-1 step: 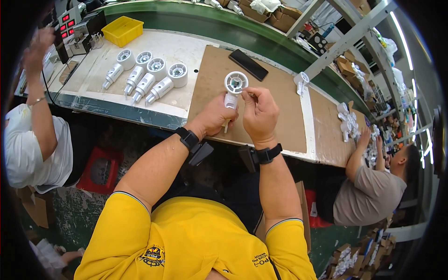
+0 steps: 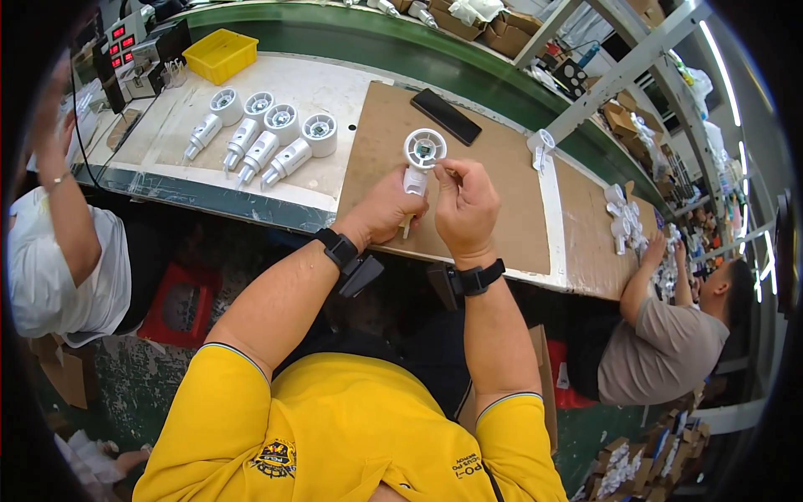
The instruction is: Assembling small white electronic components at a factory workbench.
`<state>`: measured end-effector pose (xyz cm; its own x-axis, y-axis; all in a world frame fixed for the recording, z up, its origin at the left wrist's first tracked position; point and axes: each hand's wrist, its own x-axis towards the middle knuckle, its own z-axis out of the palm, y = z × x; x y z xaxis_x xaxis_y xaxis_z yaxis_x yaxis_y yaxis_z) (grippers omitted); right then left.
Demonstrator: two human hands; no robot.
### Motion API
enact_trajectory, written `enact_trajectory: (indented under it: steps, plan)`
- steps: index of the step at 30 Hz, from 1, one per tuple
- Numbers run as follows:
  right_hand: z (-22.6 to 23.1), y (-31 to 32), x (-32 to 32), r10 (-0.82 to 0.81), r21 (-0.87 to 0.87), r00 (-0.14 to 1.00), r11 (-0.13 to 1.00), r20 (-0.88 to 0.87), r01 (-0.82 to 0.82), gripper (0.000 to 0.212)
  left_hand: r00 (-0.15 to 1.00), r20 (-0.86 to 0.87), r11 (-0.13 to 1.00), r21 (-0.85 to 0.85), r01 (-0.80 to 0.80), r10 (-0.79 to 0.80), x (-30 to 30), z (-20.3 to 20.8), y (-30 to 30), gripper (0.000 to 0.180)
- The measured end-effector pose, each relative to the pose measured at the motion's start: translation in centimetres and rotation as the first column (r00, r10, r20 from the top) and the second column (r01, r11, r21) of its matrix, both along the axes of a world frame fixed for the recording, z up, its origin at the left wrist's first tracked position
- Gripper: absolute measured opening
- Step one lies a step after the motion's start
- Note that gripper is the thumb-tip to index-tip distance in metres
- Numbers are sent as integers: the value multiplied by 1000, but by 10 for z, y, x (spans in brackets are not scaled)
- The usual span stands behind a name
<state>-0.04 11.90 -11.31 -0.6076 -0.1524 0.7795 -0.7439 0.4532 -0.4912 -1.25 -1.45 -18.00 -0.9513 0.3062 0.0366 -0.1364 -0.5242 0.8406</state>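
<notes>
My left hand [image 2: 389, 207] is closed around the handle of a white plastic device with a round head [image 2: 425, 149]. The head is an open spoked ring, and a small green circuit board shows in its middle. The device stands up from my fist, above the brown board, with its thin lower tip below my fingers. Close to the right rim of the head, my right hand [image 2: 467, 205] is closed in a pinch. Whatever lies between its thumb and finger is too small to make out.
Several similar white devices [image 2: 286, 163] lie on the white bench at left, near a yellow bin [image 2: 220, 55]. A black phone [image 2: 446, 116] rests on the brown board [image 2: 502, 201]. Another white device [image 2: 542, 149] stands rightward. Co-workers sit at left [image 2: 71, 251] and right [image 2: 669, 343].
The left co-worker's raised arm has shifted slightly left and is blurred. My hands and the device they work on have barely moved.
</notes>
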Motion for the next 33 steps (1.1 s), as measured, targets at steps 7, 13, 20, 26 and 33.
enact_trajectory:
  steps: [7, 13, 20, 26, 33]
  plan:
    - [-18, -4, -1, 2, 132, 949, 990, -316, 42, 15, 996, -85, 999, 42, -19, 22, 2, -1, 4, 37]
    - [0, -9, 5, -10, 282, 955, 954, -295, 97, 15, 999, -15, 994, 107, -27, 29, 4, 7, 6, 34]
    - [40, -5, 14, 77, 337, 949, 941, -306, 33, 15, 984, 6, 983, 42, -177, 177, 0, -7, 12, 31]
    - [12, 74, -17, -80, -529, 976, 830, 203, 178, 8, 987, -5, 986, -47, -160, 160, 9, -5, 2, 34]
    - [-79, 188, -63, -300, -209, 737, 834, 606, 511, 16, 915, -104, 886, -228, -404, 391, 4, 71, -40, 39]
